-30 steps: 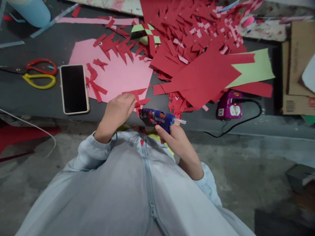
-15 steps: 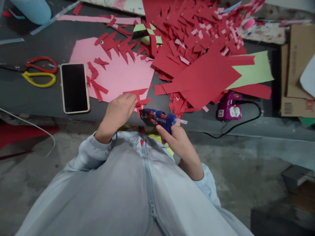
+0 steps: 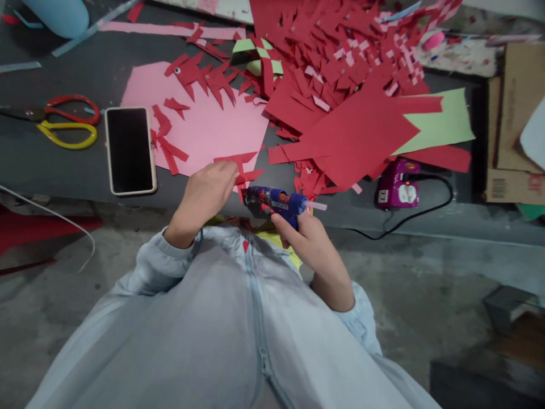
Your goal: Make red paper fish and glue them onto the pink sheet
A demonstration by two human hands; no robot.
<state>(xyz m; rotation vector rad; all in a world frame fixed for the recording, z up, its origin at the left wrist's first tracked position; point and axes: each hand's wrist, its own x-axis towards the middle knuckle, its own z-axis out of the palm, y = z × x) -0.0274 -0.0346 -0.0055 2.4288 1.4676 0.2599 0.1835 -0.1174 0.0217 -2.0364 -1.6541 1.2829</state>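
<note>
On the near tabletop (image 3: 85,173), a red cutout (image 3: 251,174) is touched by the curled left hand (image 3: 208,190), whether pinched cannot be told; the glue gun (image 3: 276,200) is gripped by the wrapped right hand (image 3: 313,241). Its nozzle (image 3: 248,195) is best held steady, clear of fingers. One glue gun, one phone (image 3: 130,150) and one scissors (image 3: 40,116) are counted; the far red pieces (image 3: 332,54) are too heaped.

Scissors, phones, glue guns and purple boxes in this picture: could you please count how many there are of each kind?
Scissors: 1
Phone: 1
Glue gun: 1, in the right hand
Purple box: 1
Total: 4
</note>
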